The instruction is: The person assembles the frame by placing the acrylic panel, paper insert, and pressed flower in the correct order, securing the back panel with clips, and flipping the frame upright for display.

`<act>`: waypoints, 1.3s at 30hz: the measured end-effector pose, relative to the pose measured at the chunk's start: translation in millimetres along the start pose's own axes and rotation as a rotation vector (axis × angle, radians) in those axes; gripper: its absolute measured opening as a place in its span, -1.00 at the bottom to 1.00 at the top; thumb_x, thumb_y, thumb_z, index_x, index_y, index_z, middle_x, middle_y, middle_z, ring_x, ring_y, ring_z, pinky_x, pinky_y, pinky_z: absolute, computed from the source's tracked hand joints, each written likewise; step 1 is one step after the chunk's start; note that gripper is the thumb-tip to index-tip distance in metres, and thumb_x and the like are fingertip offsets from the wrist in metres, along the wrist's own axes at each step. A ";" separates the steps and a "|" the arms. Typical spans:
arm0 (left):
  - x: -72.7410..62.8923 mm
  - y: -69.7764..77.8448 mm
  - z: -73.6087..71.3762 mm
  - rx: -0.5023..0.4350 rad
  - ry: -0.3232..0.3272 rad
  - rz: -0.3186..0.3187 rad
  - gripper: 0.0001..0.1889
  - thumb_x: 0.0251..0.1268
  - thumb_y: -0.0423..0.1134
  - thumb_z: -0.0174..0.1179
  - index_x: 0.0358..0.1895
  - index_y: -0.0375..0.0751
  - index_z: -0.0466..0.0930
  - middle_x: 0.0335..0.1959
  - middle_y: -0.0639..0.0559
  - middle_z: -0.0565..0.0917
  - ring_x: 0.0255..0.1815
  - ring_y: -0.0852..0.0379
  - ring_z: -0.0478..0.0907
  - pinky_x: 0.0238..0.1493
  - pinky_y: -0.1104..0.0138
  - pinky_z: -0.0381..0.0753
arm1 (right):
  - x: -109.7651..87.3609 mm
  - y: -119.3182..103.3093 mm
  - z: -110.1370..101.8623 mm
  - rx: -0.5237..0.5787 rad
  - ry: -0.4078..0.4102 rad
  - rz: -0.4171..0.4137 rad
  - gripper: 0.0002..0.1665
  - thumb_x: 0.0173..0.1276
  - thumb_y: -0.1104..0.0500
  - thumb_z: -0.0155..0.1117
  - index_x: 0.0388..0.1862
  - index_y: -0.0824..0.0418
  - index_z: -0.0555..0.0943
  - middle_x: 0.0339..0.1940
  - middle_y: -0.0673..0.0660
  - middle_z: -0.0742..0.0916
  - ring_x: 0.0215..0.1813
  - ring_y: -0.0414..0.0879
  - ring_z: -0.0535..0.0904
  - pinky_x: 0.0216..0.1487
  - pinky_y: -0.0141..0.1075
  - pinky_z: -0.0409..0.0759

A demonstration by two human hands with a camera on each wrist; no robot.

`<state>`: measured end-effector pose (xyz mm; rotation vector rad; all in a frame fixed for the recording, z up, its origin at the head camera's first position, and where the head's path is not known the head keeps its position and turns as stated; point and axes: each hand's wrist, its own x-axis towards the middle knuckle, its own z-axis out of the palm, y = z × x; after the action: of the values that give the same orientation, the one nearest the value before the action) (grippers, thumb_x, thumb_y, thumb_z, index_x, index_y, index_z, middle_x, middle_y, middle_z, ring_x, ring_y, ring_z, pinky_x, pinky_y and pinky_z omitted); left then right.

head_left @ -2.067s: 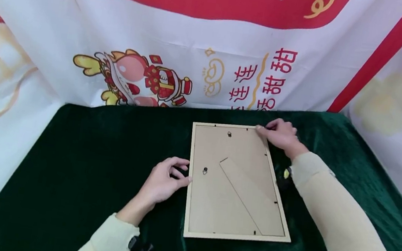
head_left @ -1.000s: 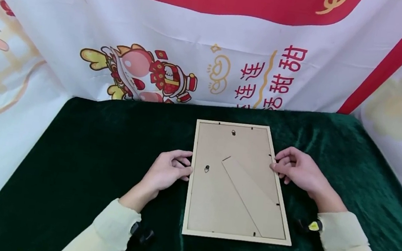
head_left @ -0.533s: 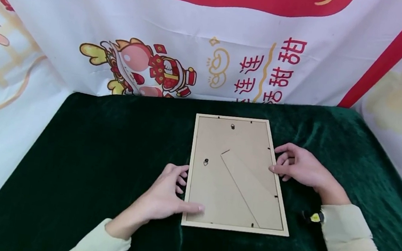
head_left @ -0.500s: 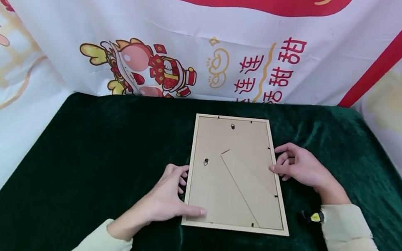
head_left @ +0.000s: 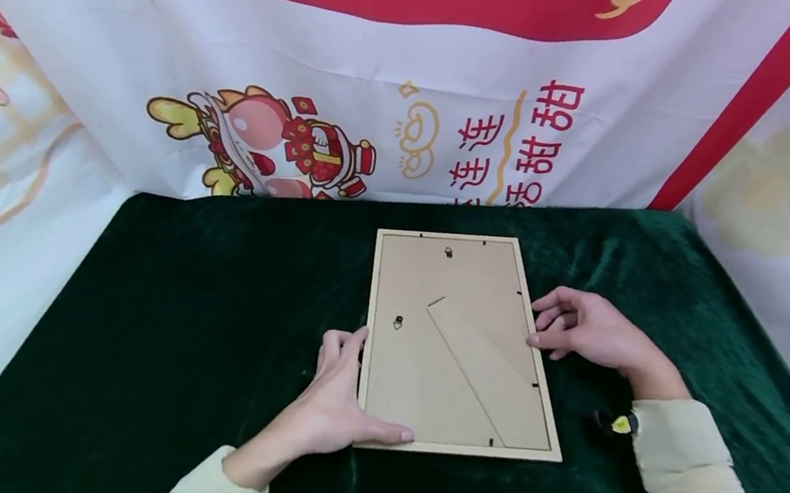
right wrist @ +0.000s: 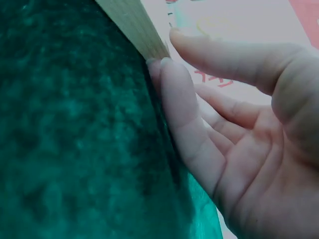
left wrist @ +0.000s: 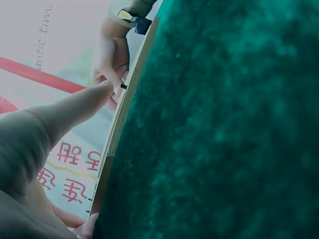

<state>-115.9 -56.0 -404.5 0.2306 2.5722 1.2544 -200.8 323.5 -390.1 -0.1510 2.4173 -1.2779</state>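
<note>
A pale wooden picture frame (head_left: 450,401) lies back side up on a dark green cloth, its triangular easel leg (head_left: 480,360) flat against the backing. Two small hanging rings (head_left: 398,322) and several dark tabs (head_left: 491,442) show on the back. My left hand (head_left: 330,411) spans the near left corner: the thumb stretches along the bottom edge, while the bent fingers touch the left side. On the opposite edge, the thumb and curled fingers of my right hand (head_left: 595,329) hold the rim about midway; in the right wrist view, fingertips meet the wood (right wrist: 137,27).
The green velvet cloth (head_left: 226,300) covers the table. Behind it hangs a white fabric backdrop (head_left: 301,46) with red lettering and a cartoon figure (head_left: 267,140). A wrist device (head_left: 617,423) sits at my right sleeve.
My right hand has come down from the frame's top right corner to mid-edge. My left hand has shifted lower, its thumb reaching over the near left corner. The frame stays flat.
</note>
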 end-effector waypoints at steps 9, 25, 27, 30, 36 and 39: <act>-5.7 -0.8 -1.1 -0.026 0.019 0.031 0.00 -0.30 0.10 0.83 0.34 -0.03 0.53 0.34 0.05 0.30 0.38 0.01 0.26 0.37 0.09 0.49 | 1.8 9.5 1.4 0.021 -0.024 -0.003 -0.33 0.39 0.11 0.58 0.31 0.35 0.48 -0.01 0.28 0.77 -0.15 -0.04 0.74 -0.11 -0.20 0.84; -5.6 -2.6 -0.4 0.030 -0.097 0.202 -0.60 -0.06 0.06 0.74 -0.30 0.14 0.66 -0.07 0.25 0.49 0.10 0.17 0.30 0.03 0.34 0.51 | 3.5 13.4 -0.9 0.052 -0.014 0.021 -0.33 0.39 0.08 0.57 0.32 0.31 0.49 -0.02 0.25 0.80 -0.11 -0.03 0.73 -0.11 -0.18 0.83; -5.9 -2.6 1.0 0.033 -0.090 0.198 -0.60 -0.06 0.08 0.74 -0.37 0.14 0.64 -0.11 0.25 0.48 0.08 0.17 0.30 -0.01 0.34 0.49 | 3.3 13.8 -1.2 0.049 -0.012 0.019 -0.33 0.39 0.08 0.57 0.32 0.31 0.49 -0.02 0.24 0.80 -0.11 -0.04 0.73 -0.11 -0.18 0.83; -5.7 -2.6 3.1 0.044 -0.075 0.192 -0.56 -0.06 0.08 0.74 -0.48 0.10 0.56 -0.18 0.25 0.46 0.04 0.17 0.29 -0.08 0.34 0.46 | 3.1 13.4 -1.6 0.042 -0.010 0.020 -0.34 0.39 0.07 0.58 0.31 0.30 0.49 -0.03 0.24 0.80 -0.11 -0.02 0.73 -0.11 -0.18 0.83; -5.4 -2.7 4.4 0.063 -0.063 0.189 -0.46 -0.10 0.08 0.75 -0.54 0.04 0.44 -0.24 0.27 0.45 0.00 0.17 0.29 -0.05 0.35 0.43 | 2.7 11.5 -1.2 0.030 -0.017 0.012 -0.36 0.40 0.07 0.57 0.30 0.29 0.48 -0.03 0.23 0.79 -0.13 -0.01 0.74 -0.10 -0.18 0.83; -5.2 -3.0 4.9 0.081 -0.049 0.197 -0.46 -0.10 0.04 0.75 -0.54 0.05 0.43 -0.27 0.30 0.47 -0.03 0.19 0.30 -0.07 0.36 0.44 | 2.0 12.6 -0.6 0.045 -0.030 -0.005 -0.35 0.41 0.11 0.56 0.31 0.32 0.46 -0.03 0.27 0.78 -0.16 -0.01 0.74 -0.09 -0.17 0.84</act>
<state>-109.5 -55.5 -408.8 0.5359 2.6120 1.1925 -201.7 330.7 -400.7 -0.1631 2.3625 -1.3219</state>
